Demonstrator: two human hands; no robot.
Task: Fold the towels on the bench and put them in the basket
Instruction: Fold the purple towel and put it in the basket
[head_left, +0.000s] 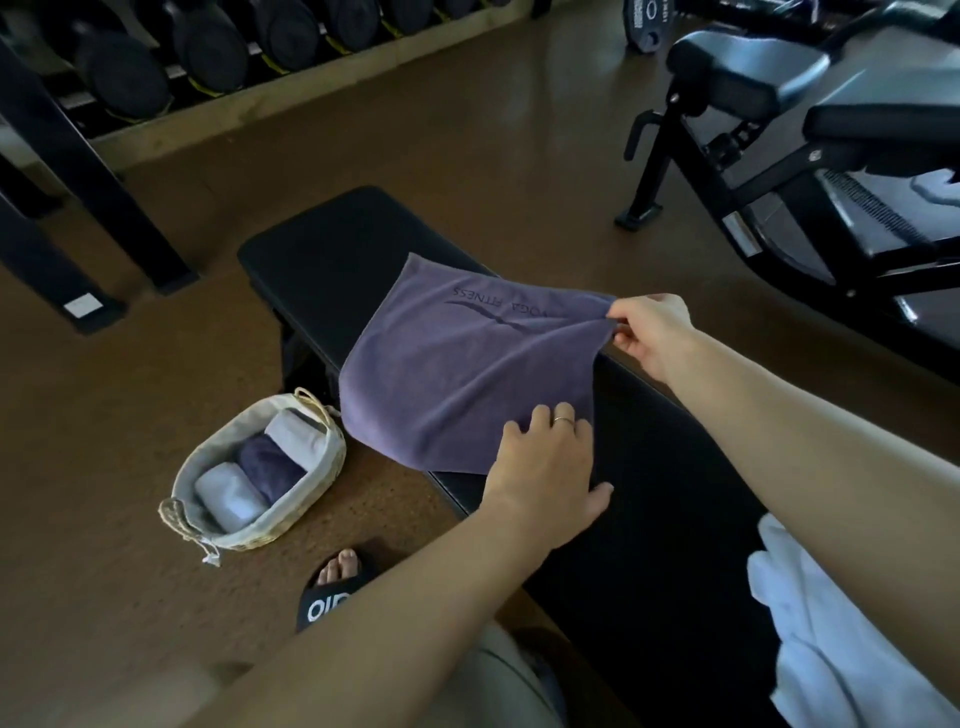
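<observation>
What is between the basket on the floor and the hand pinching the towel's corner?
In the head view, the purple towel spread over the black bench fills the stretch from the basket to the right hand.

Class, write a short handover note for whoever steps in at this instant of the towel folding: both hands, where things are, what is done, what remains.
Left hand: flat, pressing the near edge of the purple microfibre towel.
Right hand: pinching that towel's right corner, lifted.
The towel is spread on the black padded bench, not yet folded.
Done: three rolled towels, two pale and one purple, are in the woven oval basket on the floor.
Left: fold this towel, basket it, then the white cloth at the bench's near end.
</observation>
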